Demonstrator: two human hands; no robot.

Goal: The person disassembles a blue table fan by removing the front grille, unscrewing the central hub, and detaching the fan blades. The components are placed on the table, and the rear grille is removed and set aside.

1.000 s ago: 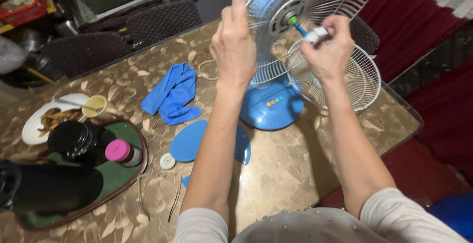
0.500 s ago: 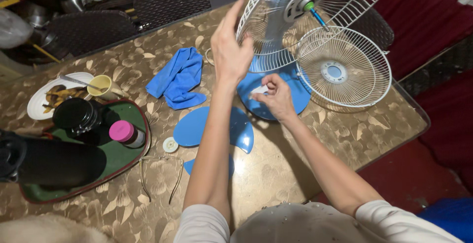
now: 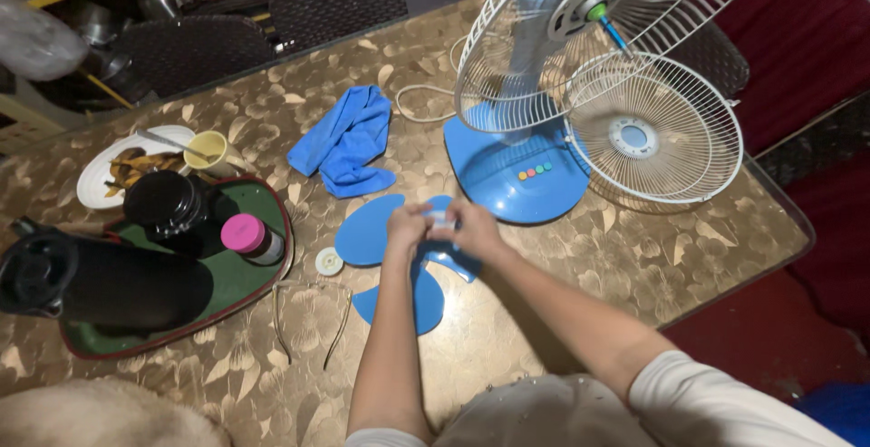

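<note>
My left hand and my right hand meet just above the loose blue fan blade lying on the table. Between their fingertips they pinch a small white tube; its detail is hard to make out. Behind them stands the blue desk fan, with its base and rear grille open to the front and the bare shaft showing. The detached front grille leans beside the base.
A blue cloth and a small white round cap lie near the blade. At the left a green tray holds a black flask, a black jar and a pink-lidded bottle. A plate and a yellow cup sit behind.
My left hand has let go of the fan's rear grille and come down. My right hand brought the white tube from the shaft to above the blade, where both hands now meet.
</note>
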